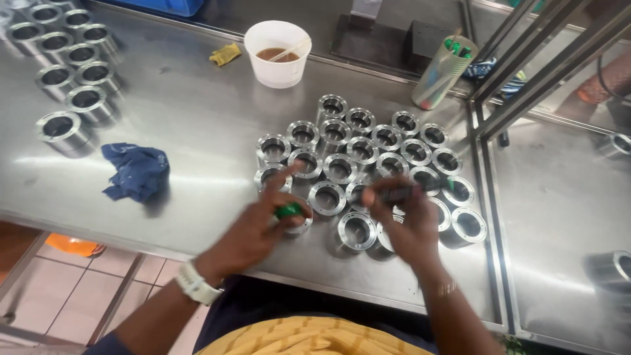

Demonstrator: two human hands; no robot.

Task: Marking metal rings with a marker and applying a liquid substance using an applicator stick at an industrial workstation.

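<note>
Now green cap [289,211] pinched in left hand [253,230], marker [394,193] gripped in right hand [411,227]

Bare steel table [197,125] left; ring cluster [368,164] blocks right.

Bright, even light falls from overhead onto the steel table [197,125], which throws back broad, soft white glare in smeared patches, strongest along its left part and front. The metal rings [340,168] catch small highlights on their rims and cast short, faint shadows. The left hand [256,227] and right hand [404,220] are motion-blurred, their fingers [284,172] smeared. The blue cloth [136,172] drops a soft shadow rightwards. Edges bend outward with wide-lens distortion, and the far corners look soft
</note>
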